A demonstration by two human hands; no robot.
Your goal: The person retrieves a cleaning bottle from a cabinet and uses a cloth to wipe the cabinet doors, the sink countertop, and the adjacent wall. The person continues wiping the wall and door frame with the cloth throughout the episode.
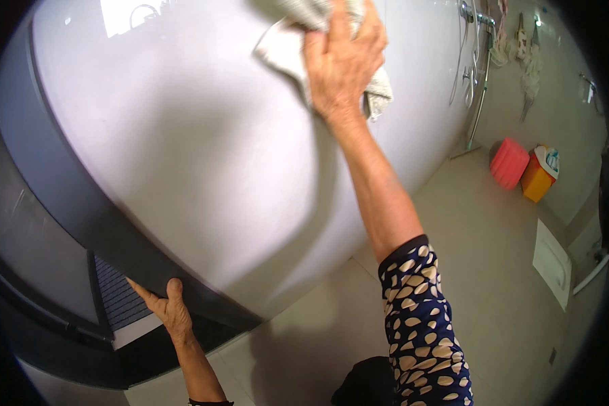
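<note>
My right hand [345, 71] is at the top of the view, pressing a pale cloth [281, 48] against a glossy white wall [208, 152]. Folds of the cloth bunch under its fingers, and one corner hangs below the wrist. Lower left, my left hand [170, 309] holds the edge of a dark grey door frame [96, 213]. Its thumb lies on the frame's face, while the other fingers reach along the edge, partly out of sight.
Beyond the doorway lies a dark ribbed mat [119, 292]. A squeegee on a pole [479, 116] leans beside the shower fittings [469, 51]. A pink bin [509, 163] and an orange bin [536, 180] stand by the far wall. A white squat toilet [552, 264] is set into the tiled floor [477, 243].
</note>
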